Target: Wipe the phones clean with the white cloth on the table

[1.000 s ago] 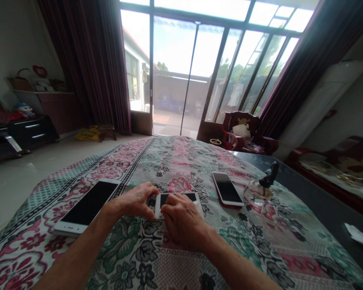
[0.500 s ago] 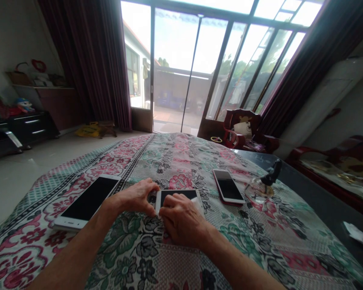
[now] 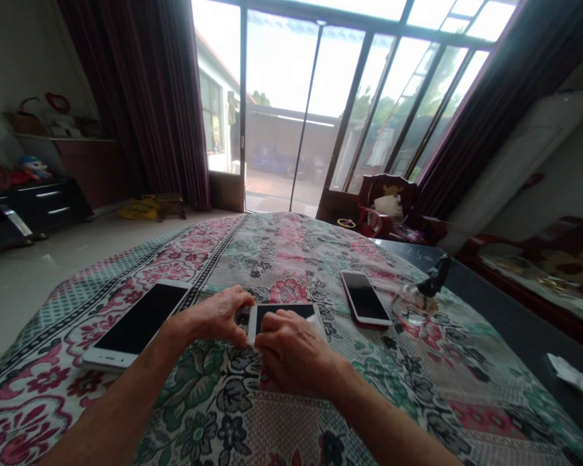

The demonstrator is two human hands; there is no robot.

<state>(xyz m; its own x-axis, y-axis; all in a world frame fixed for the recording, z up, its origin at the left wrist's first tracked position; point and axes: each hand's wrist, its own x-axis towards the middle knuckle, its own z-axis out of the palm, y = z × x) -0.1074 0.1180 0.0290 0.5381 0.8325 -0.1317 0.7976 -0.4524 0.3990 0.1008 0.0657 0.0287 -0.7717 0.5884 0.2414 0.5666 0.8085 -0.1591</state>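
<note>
In front of me a white smartphone (image 3: 298, 309) lies flat and sideways on the floral cloth, dark screen up. My left hand (image 3: 226, 316) steadies its left end between thumb and fingers. Bent over the screen, my right hand (image 3: 291, 343) has its fingers closed, with a white tissue (image 3: 317, 325) showing past the knuckles. The fingertips are partly hidden. A larger white phone (image 3: 138, 323) rests left of my left forearm, its screen black. To the right lies another white phone (image 3: 366, 298) with a reddish edge.
A clear spray bottle (image 3: 415, 304) with a black nozzle stands at the right. Beyond it, a crumpled white tissue (image 3: 568, 372) lies on the dark tabletop (image 3: 510, 317). The patterned cloth (image 3: 291, 252) drapes over the table. A carved wooden chair (image 3: 386, 204) is near the glass doors.
The whole view has shifted very slightly. Both hands keep their places on the phone, with no clear movement of either.
</note>
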